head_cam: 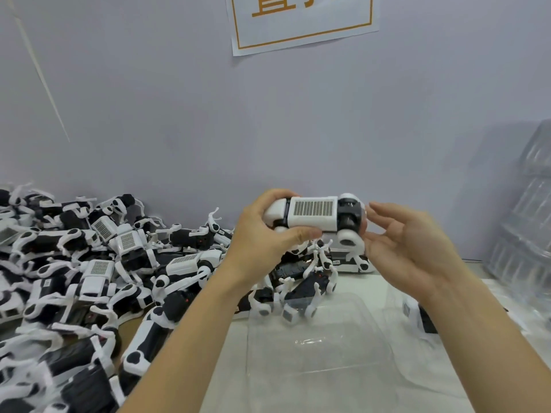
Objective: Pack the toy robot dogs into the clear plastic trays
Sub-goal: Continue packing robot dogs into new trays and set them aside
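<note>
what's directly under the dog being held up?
Below the held toy dog, gripped by the left hand, lie a few loose dogs on the table. Nearer the camera sits an empty clear tray. The hands and the held dog cover part of those dogs.

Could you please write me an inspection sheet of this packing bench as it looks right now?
Surface: white tabletop, partly bare.
Job's things: one toy robot dog held up, grille side facing the camera; empty clear tray lying below it; stack of clear trays at right.
Clutter: heap of toy dogs covering the left side.
Hands: left hand grips the dog's end; right hand open, fingers at its other end.
Cables: nothing seen.
Surroundings: pale wall with a paper sign in orange print.
</note>
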`<state>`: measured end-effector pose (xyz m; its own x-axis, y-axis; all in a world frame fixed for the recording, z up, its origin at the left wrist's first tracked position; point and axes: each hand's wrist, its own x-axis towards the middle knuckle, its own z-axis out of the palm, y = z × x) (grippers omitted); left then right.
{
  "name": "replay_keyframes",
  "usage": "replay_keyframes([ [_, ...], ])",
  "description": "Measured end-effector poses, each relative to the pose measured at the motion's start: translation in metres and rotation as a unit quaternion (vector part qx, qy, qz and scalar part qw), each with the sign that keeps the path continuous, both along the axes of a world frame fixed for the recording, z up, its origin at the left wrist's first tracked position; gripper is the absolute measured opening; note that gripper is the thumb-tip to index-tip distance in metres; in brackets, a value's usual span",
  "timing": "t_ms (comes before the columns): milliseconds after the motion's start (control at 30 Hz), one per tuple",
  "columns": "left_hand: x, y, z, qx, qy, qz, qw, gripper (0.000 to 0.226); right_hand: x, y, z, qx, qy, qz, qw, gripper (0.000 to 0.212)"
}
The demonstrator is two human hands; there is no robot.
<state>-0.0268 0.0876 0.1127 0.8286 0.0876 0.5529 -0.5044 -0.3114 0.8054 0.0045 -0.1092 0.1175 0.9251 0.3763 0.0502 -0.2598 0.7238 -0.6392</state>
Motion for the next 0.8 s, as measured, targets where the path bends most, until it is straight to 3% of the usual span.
replay_keyframes([
  [100,-0.006,-0.002,0.004,-0.002,0.032,0.036,0.999,0.045,0.0,0.003,0.0,-0.212,-0.081,-0.055,0.972,0.02],
  [200,-0.014,0.0,-0.004,-0.044,0.035,0.084,0.995,0.038,0.0,0.008,-0.002,-0.392,-0.169,-0.128,0.895,0.023],
  [400,-0.017,0.007,-0.016,-0.098,0.078,0.121,0.985,0.043,-0.01,0.019,-0.007,-0.473,-0.405,-0.136,0.771,0.039],
  [600,-0.011,0.009,-0.018,-0.073,0.134,0.131,0.98,0.052,-0.005,0.029,-0.02,-0.596,-0.465,-0.19,0.626,0.059],
  [800,-0.011,0.004,-0.019,0.102,0.176,0.148,0.968,0.046,-0.008,0.042,-0.028,-0.656,-0.496,-0.216,0.527,0.023],
])
